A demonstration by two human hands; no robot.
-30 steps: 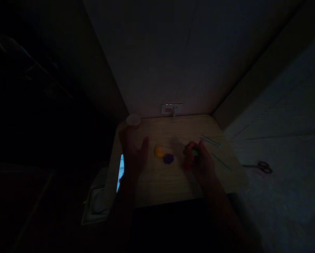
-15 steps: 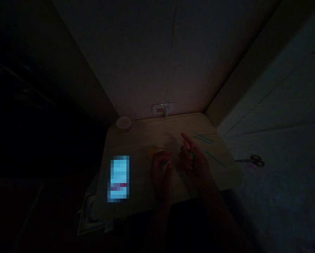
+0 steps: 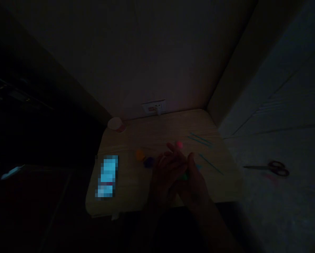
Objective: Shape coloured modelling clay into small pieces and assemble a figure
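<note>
It is dark, and detail on the hands is weak. My left hand (image 3: 164, 175) lies across my right hand, its fingers stretched out fairly flat. My right hand (image 3: 195, 188) is turned palm inward with the thumb raised. A small green lump (image 3: 184, 176), soft-looking like modelling clay, shows in my right hand beside the left fingers; the overlap hides part of it. Just beyond the fingertips sits a pink ball (image 3: 179, 144). Left of my left hand are a dark blue lump (image 3: 148, 162) and an orange lump (image 3: 140, 155). A light blue piece (image 3: 198, 166) peeks out behind my right thumb.
Several thin teal sticks (image 3: 211, 164) lie on the right of the small wooden table (image 3: 157, 130). A glowing phone (image 3: 107, 175) is at left, a cup (image 3: 116, 124) at the back left corner. Scissors (image 3: 275, 168) rest beyond the right edge. A wall socket (image 3: 154, 106) holds a plug.
My hands, apart before, have come together, the left now over the right. The blue lump and pink ball now show on the table. The view has shifted slightly.
</note>
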